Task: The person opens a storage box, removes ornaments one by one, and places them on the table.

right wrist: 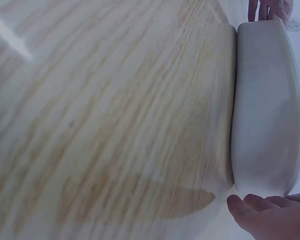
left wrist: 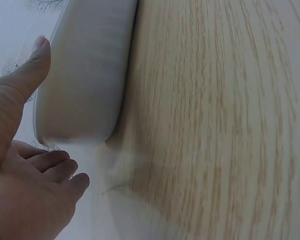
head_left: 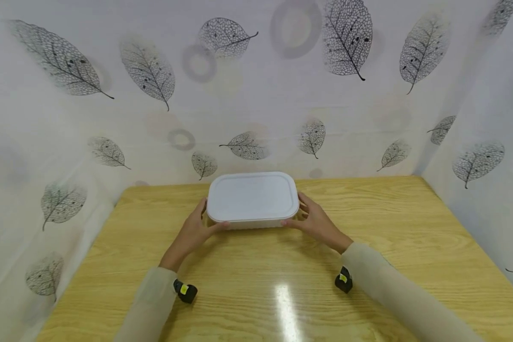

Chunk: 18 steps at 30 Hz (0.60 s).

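A white rectangular box point(head_left: 253, 195) with rounded corners and a flat white lid sits towards the back of the wooden table. My left hand point(head_left: 194, 231) holds its left end, thumb along the front rim and fingers round the side. At the opposite end my right hand point(head_left: 318, 224) grips it the same way, with the thumb at the front right corner. In the left wrist view the box wall point(left wrist: 87, 75) is plain, and its base meets the tabletop along a dark line. The fingertips in the right wrist view lie close against the box's end. The contents are hidden under the lid.
The wooden table point(head_left: 248, 270) has pale grain and a bright light reflection near its front. Behind it and at both sides hangs a pale cloth point(head_left: 256, 104) printed with dark leaves. Small black cameras point(head_left: 187, 292) are strapped at both wrists.
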Each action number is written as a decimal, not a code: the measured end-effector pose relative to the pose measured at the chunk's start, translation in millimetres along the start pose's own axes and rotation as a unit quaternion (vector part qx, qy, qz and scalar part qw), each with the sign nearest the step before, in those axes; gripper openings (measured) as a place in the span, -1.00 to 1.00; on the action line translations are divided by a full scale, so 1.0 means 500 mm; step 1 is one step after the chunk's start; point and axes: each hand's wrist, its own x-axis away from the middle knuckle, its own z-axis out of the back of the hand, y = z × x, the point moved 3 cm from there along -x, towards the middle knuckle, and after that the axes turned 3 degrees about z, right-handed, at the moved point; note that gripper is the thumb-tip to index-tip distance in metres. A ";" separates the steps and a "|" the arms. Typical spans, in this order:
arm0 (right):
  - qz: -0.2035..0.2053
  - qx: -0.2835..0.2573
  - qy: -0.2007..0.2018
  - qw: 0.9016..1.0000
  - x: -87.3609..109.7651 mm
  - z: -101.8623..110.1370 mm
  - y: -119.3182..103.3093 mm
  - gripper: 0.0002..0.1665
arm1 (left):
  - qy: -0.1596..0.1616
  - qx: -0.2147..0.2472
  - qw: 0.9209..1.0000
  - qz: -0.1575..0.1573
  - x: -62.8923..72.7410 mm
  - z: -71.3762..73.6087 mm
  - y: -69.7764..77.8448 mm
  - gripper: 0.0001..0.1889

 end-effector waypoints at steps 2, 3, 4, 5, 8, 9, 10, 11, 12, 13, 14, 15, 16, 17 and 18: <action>0.003 -0.005 -0.004 1.000 -0.002 -0.001 0.002 0.22 | -0.003 0.005 1.000 0.001 -0.003 -0.001 -0.003 0.25; 0.002 -0.005 -0.004 1.000 -0.003 -0.001 0.004 0.23 | -0.003 0.008 1.000 0.004 -0.004 -0.001 -0.004 0.25; 0.002 -0.006 -0.005 1.000 -0.004 -0.001 0.006 0.23 | -0.003 0.008 1.000 0.003 -0.004 -0.002 -0.006 0.24; 0.001 -0.007 -0.005 1.000 -0.005 -0.002 0.007 0.23 | -0.003 0.010 1.000 0.003 -0.005 -0.002 -0.006 0.23; 0.004 -0.011 -0.007 1.000 -0.007 -0.002 0.009 0.22 | -0.003 0.010 1.000 0.000 -0.007 -0.003 -0.008 0.19; 0.001 -0.012 -0.005 1.000 -0.007 -0.002 0.010 0.22 | -0.003 0.010 1.000 -0.001 -0.007 -0.003 -0.007 0.18; 0.001 -0.014 -0.005 1.000 -0.008 -0.001 0.010 0.21 | -0.003 0.011 1.000 -0.003 -0.008 -0.004 -0.008 0.17; 0.002 -0.014 -0.004 1.000 -0.009 -0.001 0.011 0.19 | -0.002 0.012 1.000 -0.004 -0.008 -0.004 -0.008 0.16; 0.002 -0.014 -0.003 1.000 -0.009 0.000 0.011 0.18 | -0.002 0.012 1.000 -0.006 -0.009 -0.005 -0.007 0.16; 0.002 -0.012 0.000 1.000 -0.010 0.001 0.012 0.17 | -0.002 0.014 1.000 -0.008 -0.009 -0.005 -0.007 0.15; 0.002 -0.010 0.001 1.000 -0.011 0.002 0.013 0.16 | -0.002 0.014 1.000 -0.010 -0.009 -0.005 -0.006 0.15; 0.000 -0.008 0.003 1.000 -0.011 0.003 0.014 0.16 | -0.001 0.016 1.000 -0.011 -0.010 -0.005 -0.006 0.15; 0.000 -0.007 0.003 1.000 -0.012 0.003 0.015 0.16 | -0.001 0.015 1.000 -0.013 -0.010 -0.006 -0.006 0.15; -0.001 -0.004 0.004 1.000 -0.012 0.004 0.015 0.16 | -0.001 0.014 1.000 -0.014 -0.010 -0.005 -0.005 0.15; -0.001 -0.001 0.004 1.000 -0.012 0.004 0.015 0.16 | -0.001 0.012 1.000 -0.016 -0.010 -0.005 -0.005 0.15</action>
